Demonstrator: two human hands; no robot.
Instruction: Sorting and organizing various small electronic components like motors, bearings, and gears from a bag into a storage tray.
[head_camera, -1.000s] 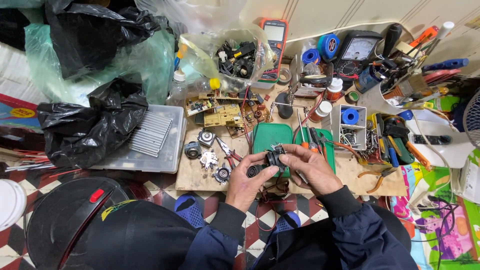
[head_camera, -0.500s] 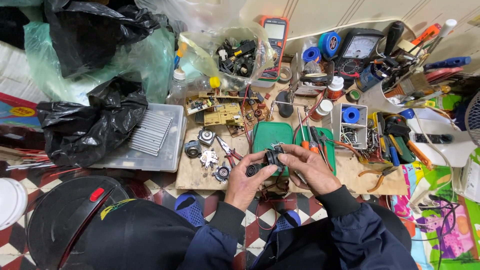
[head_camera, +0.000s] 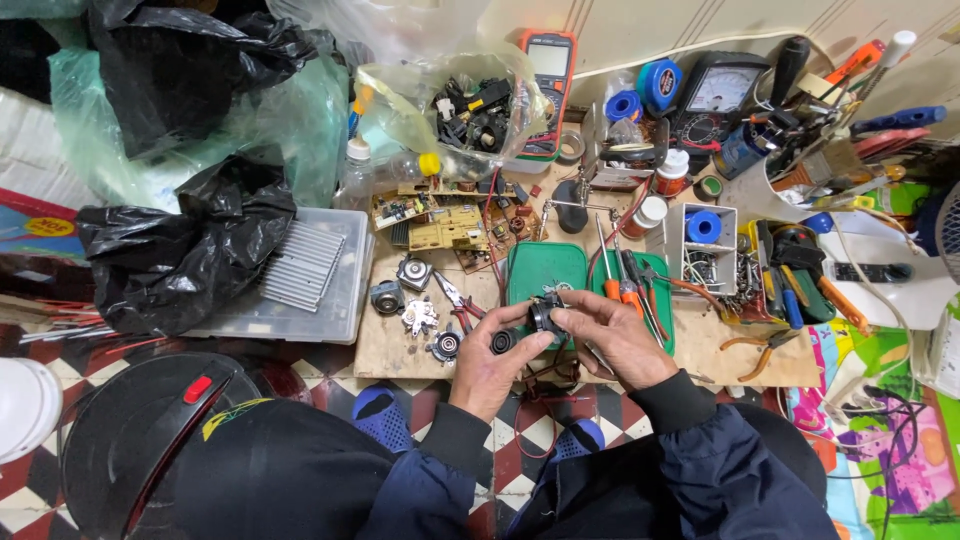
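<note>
Head view: small black round motor-like part (head_camera: 545, 317) held over the green plastic tray (head_camera: 540, 270) at the wooden desk (head_camera: 400, 350) front edge. Left hand (head_camera: 490, 365) and right hand (head_camera: 620, 340) fingers both grasping it. Red-handled pliers (head_camera: 455, 300) just left.

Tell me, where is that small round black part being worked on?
In the head view, the small round black part sits low at centre, pinched between the left hand and right hand, just above the green tray.
</note>
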